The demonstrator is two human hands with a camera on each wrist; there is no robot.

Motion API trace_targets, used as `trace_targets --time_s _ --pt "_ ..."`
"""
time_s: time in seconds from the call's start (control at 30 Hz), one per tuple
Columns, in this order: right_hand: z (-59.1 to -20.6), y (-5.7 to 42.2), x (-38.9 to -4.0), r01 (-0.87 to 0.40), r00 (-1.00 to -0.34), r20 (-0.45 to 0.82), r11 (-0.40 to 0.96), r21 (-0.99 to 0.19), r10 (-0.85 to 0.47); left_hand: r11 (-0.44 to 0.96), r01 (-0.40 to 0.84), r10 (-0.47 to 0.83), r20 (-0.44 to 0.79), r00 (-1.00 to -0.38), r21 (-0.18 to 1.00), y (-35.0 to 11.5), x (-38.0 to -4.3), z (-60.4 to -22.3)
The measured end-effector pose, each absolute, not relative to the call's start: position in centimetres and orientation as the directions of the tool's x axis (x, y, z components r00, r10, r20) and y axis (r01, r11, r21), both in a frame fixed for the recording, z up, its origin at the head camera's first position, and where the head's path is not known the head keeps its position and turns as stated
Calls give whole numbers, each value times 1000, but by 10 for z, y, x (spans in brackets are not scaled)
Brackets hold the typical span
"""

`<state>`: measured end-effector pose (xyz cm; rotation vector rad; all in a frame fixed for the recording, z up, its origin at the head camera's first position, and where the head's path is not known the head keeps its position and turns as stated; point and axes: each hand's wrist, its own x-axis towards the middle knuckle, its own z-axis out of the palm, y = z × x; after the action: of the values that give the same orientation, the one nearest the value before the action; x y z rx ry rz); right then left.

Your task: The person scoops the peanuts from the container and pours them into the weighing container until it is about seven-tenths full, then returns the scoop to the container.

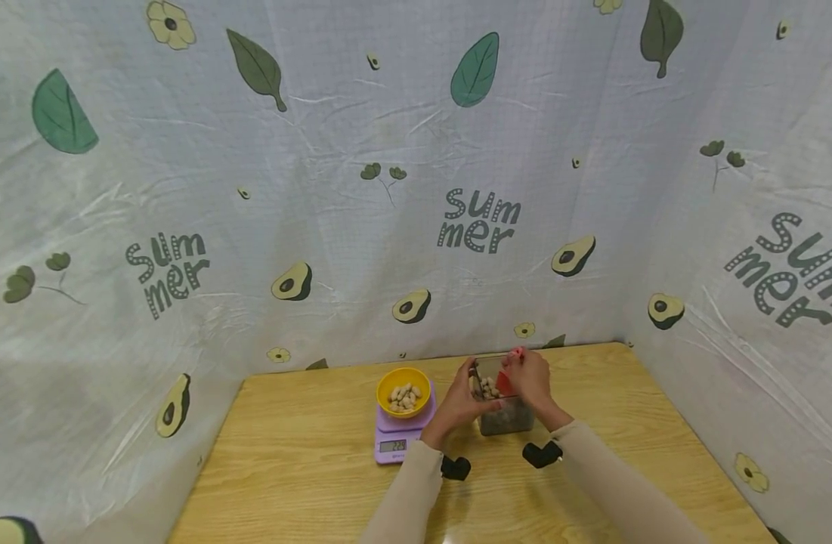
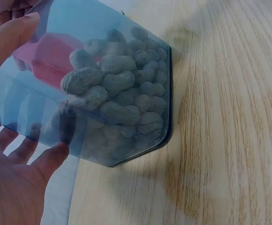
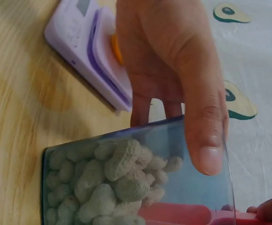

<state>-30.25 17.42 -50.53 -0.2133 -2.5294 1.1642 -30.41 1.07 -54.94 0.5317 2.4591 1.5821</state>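
A clear, dark-tinted plastic container (image 1: pixel 507 420) of unshelled peanuts (image 2: pixel 119 84) stands on the table. My left hand (image 1: pixel 460 406) grips its wall at the left, the thumb on the near side and the fingers on the far side. At the container's opening, my right hand (image 1: pixel 533 378) holds the handle of a red scoop (image 1: pixel 504 384). The scoop's head (image 3: pixel 173 213) is inside, against the peanuts; its front edge is hidden among them. Left of the container, a yellow bowl (image 1: pixel 381 394) with peanuts (image 1: pixel 405 396) sits on a lilac kitchen scale (image 1: pixel 391 432).
The scale's display (image 1: pixel 393 446) shows digits, the last hard to read. A wooden table (image 1: pixel 307 453) carries everything. White sheeting (image 1: pixel 361 249) printed with avocados and leaves hangs behind the table and along its sides. Dark camera mounts (image 1: pixel 542 455) sit at both wrists.
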Motion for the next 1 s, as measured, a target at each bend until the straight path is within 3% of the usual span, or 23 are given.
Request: trace_targets --time_s 0.17,0.37,0.57,1.0 --pt "-504 177 -306 60 -920 192 607 -792 341 381 197 378 42 -925 903 11 -303 -550" --pt "-501 176 -305 65 -941 146 588 -806 304 375 206 381 52 -923 904 12 -304 -551" --pt "-498 181 -306 152 -936 23 461 -874 352 382 203 375 50 -926 901 13 -304 -550" --pt "-494 186 -307 184 -938 -77 296 -937 339 373 215 391 57 -919 903 12 -303 -550"
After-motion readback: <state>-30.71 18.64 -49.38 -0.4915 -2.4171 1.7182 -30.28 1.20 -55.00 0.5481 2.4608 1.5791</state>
